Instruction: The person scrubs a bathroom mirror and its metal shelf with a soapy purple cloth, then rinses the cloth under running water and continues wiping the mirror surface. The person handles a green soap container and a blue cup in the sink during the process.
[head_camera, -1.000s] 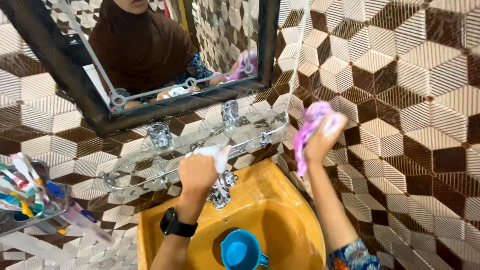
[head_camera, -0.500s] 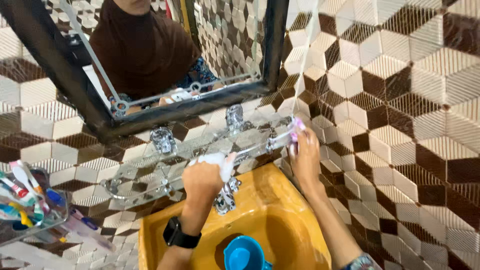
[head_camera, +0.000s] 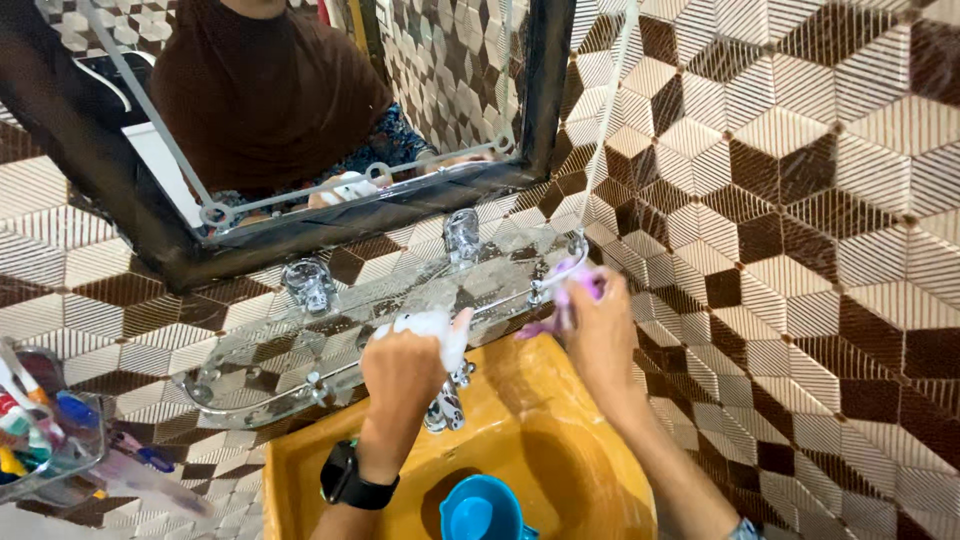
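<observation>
My left hand (head_camera: 400, 370), with a black watch (head_camera: 350, 478) on the wrist, grips a white soapy sponge (head_camera: 432, 326) pressed against the front rail of a glass shelf (head_camera: 300, 345) under the mirror. My right hand (head_camera: 598, 330) holds a purple cloth (head_camera: 562, 296) at the shelf's right end, by the chrome corner bracket. Both hands are over a yellow sink (head_camera: 540, 440), just above its chrome tap (head_camera: 447, 405).
A dark-framed mirror (head_camera: 540, 100) shows a person in a brown garment. A blue cup (head_camera: 480, 508) lies in the sink. A holder with toothbrushes (head_camera: 35, 440) hangs at the left. Brown and white patterned tiles (head_camera: 800, 250) cover the wall.
My right hand came down from the wall at the right with the purple cloth to the shelf's right end. My left hand stayed on the shelf rail with the sponge.
</observation>
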